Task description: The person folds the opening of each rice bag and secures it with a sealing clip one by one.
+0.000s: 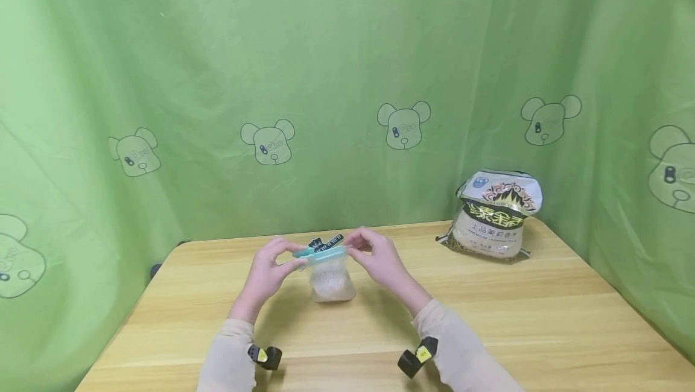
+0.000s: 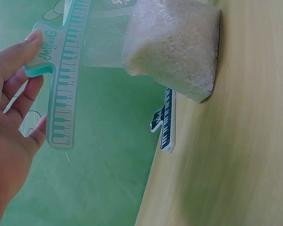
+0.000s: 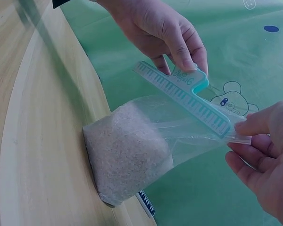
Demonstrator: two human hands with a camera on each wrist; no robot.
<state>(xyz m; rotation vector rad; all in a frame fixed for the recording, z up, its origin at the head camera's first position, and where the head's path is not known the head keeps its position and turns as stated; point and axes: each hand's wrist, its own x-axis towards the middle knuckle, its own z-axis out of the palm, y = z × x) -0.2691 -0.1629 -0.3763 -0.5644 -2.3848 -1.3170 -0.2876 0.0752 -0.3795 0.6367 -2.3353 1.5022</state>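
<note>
A clear plastic bag (image 1: 332,283) of white rice stands on the table, its filled base down and its top drawn upward. My left hand (image 1: 268,266) pinches the handle of a teal clip (image 2: 66,87) printed with piano keys and a ruler scale. In the right wrist view that clip (image 3: 184,96) lies across the flattened upper part of the bag. At the bag's top edge, beside the clip's end, my right hand (image 3: 271,153) pinches the plastic between thumb and fingers. A black piano-key clip (image 2: 166,120) lies on the table behind the bag.
At the back right of the wooden table (image 1: 488,319) sits a large printed rice sack (image 1: 491,217). A green curtain (image 1: 336,48) with bear-head drawings hangs behind the table and along both sides.
</note>
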